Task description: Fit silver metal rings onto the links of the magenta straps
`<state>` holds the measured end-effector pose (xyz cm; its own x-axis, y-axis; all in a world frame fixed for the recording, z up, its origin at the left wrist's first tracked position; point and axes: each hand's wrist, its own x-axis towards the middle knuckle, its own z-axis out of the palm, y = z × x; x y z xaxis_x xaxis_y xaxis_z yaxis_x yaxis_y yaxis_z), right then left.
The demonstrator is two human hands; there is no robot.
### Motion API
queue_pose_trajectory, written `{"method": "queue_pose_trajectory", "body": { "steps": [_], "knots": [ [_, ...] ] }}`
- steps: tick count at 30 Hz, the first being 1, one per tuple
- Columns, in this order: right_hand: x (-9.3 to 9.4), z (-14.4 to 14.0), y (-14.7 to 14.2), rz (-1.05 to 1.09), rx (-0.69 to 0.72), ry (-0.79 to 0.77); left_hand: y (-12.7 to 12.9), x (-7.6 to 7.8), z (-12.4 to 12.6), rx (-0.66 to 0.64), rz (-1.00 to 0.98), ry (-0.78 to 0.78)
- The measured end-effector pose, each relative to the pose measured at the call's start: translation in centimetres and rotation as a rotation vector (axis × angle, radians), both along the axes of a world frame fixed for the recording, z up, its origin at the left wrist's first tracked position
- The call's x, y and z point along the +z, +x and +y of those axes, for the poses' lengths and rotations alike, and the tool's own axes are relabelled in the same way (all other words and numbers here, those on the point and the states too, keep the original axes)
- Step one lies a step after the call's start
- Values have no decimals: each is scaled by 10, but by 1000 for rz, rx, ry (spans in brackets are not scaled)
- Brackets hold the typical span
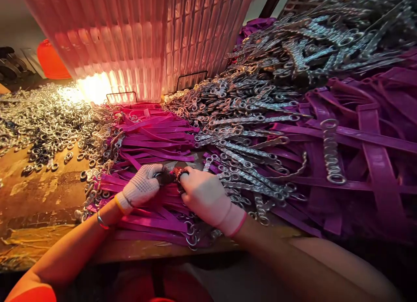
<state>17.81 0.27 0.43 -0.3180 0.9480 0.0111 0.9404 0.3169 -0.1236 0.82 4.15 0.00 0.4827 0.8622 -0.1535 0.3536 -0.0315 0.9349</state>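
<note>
Both my hands wear white knit gloves and meet over a pile of purple straps (153, 141) near the table's front edge. My left hand (140, 188) pinches a small dark metal piece (167, 176) from the left. My right hand (203, 197) grips the same piece from the right, a metal ring showing at its fingertips. Short metal chains (247, 163) lie just right of my right hand. What exactly sits between the fingers is blurred.
Loose metal rings (48, 119) cover the worn wooden table (39, 198) at the left. A tall ribbed translucent stack (140, 41) glows at the back. More chains (319, 41) and wide purple straps (374, 137) are heaped at the right. An orange object (50, 61) stands far left.
</note>
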Motion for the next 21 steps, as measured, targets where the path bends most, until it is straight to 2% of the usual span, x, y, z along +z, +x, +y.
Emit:
{"method": "queue_pose_trajectory", "body": {
  "steps": [2,4,7,10,14,21],
  "knots": [
    [-4,0,2,33,-30,0,0,-4,-2,-56,102,173],
    [-4,1,4,72,-61,-6,0,-9,-2,-111,163,214],
    [2,4,8,99,-63,-68,1,-12,-1,-151,80,76],
    [14,7,12,116,-22,-182,4,-12,-1,-85,-59,-80],
    [23,9,17,51,-49,-309,9,-11,-8,-14,-168,-185],
    [15,1,14,-21,-36,-292,13,-9,-16,46,-180,-278]
  ]
}}
